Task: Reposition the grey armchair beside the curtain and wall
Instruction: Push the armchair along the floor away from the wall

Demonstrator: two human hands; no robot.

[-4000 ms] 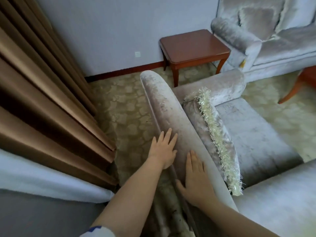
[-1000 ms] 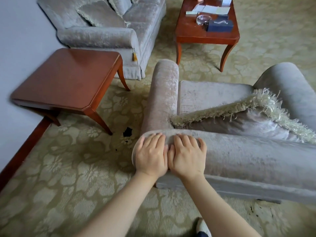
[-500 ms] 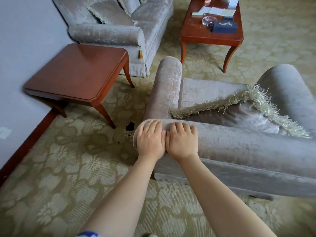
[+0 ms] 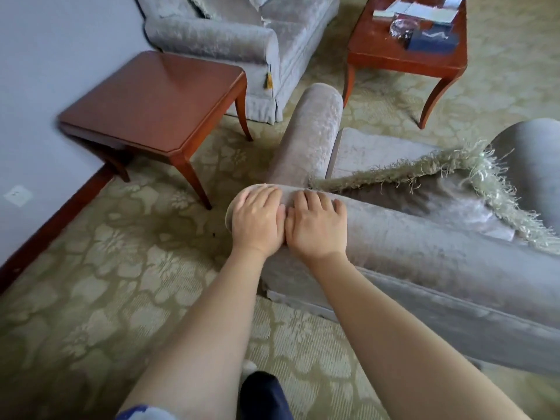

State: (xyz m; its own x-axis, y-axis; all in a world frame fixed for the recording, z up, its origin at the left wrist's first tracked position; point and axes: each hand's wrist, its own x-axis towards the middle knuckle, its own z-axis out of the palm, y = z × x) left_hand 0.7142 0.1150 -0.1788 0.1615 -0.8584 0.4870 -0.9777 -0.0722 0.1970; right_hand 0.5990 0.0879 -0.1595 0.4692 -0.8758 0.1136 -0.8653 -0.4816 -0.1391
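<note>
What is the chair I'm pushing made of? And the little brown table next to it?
The grey armchair looks covered in soft velvety fabric: it has a patchy sheen and a woven leafy pattern. The side table seems to be reddish-brown wood with a glossy varnish, since its top reflects light. It could be veneer; the picture cannot settle that.
</note>
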